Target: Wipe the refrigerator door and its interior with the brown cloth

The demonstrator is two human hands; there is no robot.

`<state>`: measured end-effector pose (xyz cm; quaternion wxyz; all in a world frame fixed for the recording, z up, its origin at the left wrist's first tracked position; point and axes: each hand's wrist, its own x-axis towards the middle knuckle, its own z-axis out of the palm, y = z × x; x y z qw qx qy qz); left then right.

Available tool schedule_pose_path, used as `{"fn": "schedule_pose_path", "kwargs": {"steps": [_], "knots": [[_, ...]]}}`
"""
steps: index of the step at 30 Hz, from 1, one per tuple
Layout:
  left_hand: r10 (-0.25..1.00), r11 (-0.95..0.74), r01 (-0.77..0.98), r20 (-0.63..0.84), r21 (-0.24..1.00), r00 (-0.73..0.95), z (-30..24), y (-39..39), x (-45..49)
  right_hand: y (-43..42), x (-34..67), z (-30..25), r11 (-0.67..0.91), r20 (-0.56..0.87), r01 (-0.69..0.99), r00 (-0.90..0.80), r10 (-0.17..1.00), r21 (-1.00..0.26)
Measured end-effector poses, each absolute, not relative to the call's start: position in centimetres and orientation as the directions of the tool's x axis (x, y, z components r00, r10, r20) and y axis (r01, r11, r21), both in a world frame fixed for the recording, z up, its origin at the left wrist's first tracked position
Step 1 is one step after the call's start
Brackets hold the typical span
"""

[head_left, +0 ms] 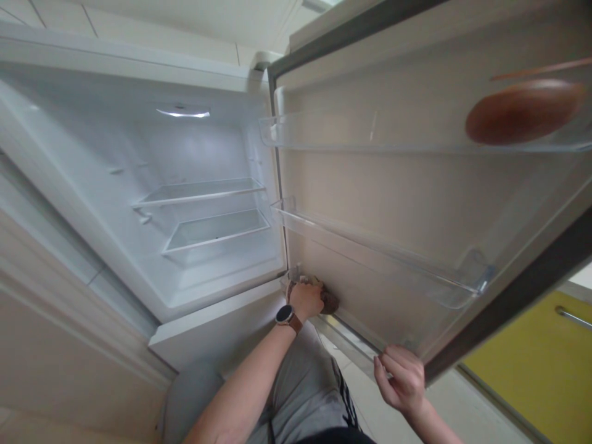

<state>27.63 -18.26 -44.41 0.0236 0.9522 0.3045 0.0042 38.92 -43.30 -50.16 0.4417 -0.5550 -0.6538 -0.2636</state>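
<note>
My left hand, with a watch on its wrist, reaches into the hinge-side end of the lowest door shelf. Its fingers are closed on a bunched brown cloth, partly hidden beneath the hand. At the other end of that clear door shelf, my right hand has its fingers curled over the front rim. The fridge door stands wide open to the right, its inner side facing me.
Left of the door is the lit fridge compartment with two glass shelves. Two more clear bins cross the door; a reddish-brown oval object sits in the top one. A yellow cabinet front stands at right.
</note>
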Motion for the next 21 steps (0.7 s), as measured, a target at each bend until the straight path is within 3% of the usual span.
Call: {"fn": "schedule_pose_path", "kwargs": {"steps": [21], "knots": [[0.590,-0.806,0.588,0.010,0.063,0.807,-44.16,-18.46,27.41,-43.21,38.71,-49.74,0.238,0.876,0.963,-0.006,0.483,-0.124]]}}
